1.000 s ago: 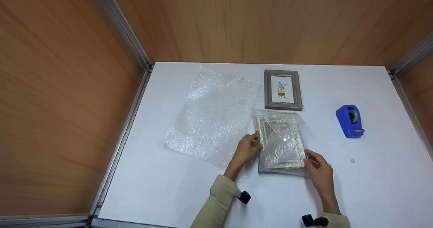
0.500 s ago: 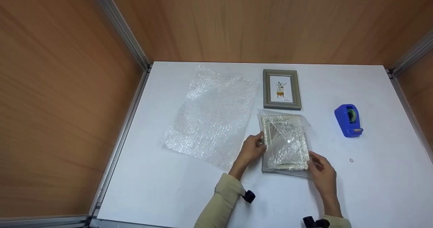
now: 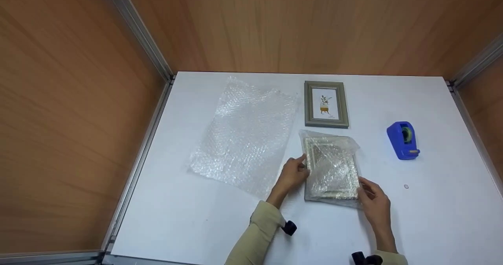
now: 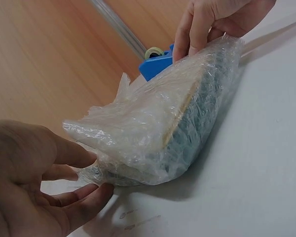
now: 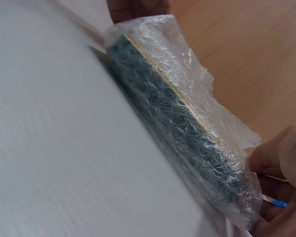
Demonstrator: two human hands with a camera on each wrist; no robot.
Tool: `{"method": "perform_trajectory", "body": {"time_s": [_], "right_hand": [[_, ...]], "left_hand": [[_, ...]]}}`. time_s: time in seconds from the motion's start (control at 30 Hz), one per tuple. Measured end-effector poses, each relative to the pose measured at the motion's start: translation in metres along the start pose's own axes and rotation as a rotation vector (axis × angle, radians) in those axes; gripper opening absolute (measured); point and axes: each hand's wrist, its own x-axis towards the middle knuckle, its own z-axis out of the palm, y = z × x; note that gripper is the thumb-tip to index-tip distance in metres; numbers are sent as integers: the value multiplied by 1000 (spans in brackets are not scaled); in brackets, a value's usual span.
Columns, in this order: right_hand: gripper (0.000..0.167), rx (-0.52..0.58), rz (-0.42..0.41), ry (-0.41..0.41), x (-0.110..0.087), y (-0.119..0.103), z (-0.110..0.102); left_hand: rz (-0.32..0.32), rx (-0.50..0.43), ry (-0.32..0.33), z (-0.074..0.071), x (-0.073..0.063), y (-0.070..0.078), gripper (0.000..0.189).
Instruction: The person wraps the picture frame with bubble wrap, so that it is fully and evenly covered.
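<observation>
A picture frame wrapped in bubble wrap (image 3: 332, 168) lies on the white table, its back seemingly upward under the clear film. My left hand (image 3: 291, 174) pinches its left edge, thumb above and fingers lower, as the left wrist view shows. On the opposite side, my right hand (image 3: 374, 202) grips the lower right edge. The right wrist view shows bubbles along the package's side (image 5: 172, 118) and loose film bulging over its top. Just beyond the package lies an unwrapped grey-green picture frame (image 3: 326, 104) with a plant print.
A flat sheet of bubble wrap (image 3: 245, 139) spreads to the left of the package. A blue tape dispenser (image 3: 403, 140) stands at the right, with a small ring-like scrap (image 3: 406, 186) nearer to me. Wooden panels (image 3: 294, 25) enclose the table's back and sides.
Both hands have shifted the wrapped frame slightly to the right, mostly in the first half second. Their hold on its edges looks the same.
</observation>
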Motion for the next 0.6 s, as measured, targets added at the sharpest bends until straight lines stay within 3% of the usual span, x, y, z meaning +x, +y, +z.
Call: {"method": "perform_trajectory", "body": {"time_s": [0.2, 0.6], "right_hand": [[34, 2, -20, 17, 0, 1, -1], [36, -2, 35, -24, 2, 2, -3]], "left_hand": [[-4, -16, -7, 2, 1, 0, 57], [1, -23, -5, 5, 3, -1, 58]]}}
